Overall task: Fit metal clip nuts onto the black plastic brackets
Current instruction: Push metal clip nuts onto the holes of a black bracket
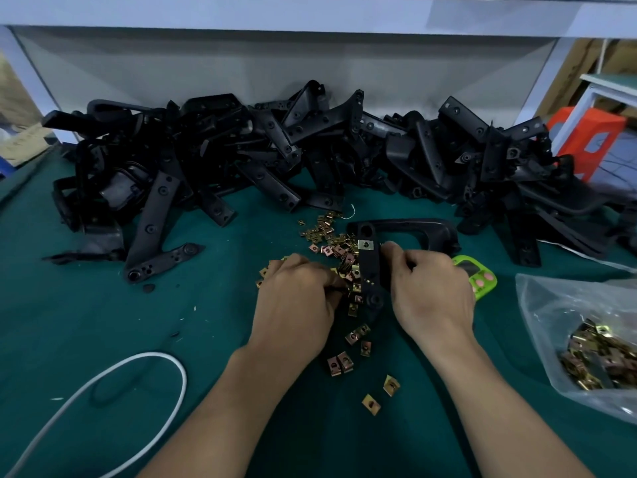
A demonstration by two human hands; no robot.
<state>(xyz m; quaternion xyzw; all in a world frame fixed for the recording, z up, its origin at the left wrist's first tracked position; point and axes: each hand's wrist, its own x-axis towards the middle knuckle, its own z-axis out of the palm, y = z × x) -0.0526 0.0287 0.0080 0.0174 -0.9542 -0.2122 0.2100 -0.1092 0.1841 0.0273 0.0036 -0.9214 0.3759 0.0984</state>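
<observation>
White cable (103,382) lying far left; left hand (296,298) curling fingers into loose clip nuts (339,251) mid-table, grasp hidden, cannot tell; right hand (431,291) clamping round black bracket (370,270), fitted nut (366,244) sitting on its far end; nut bag (551,305) lying right

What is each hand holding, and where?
Right hand grips the black bracket by its near arm, mid-length; left hand curls over the clip nuts, hold hidden.

Forearms reach forward. Left hand (296,298) palm down, fingers curled under. Right hand (431,291) grips bracket (370,267), knuckles up.
</observation>
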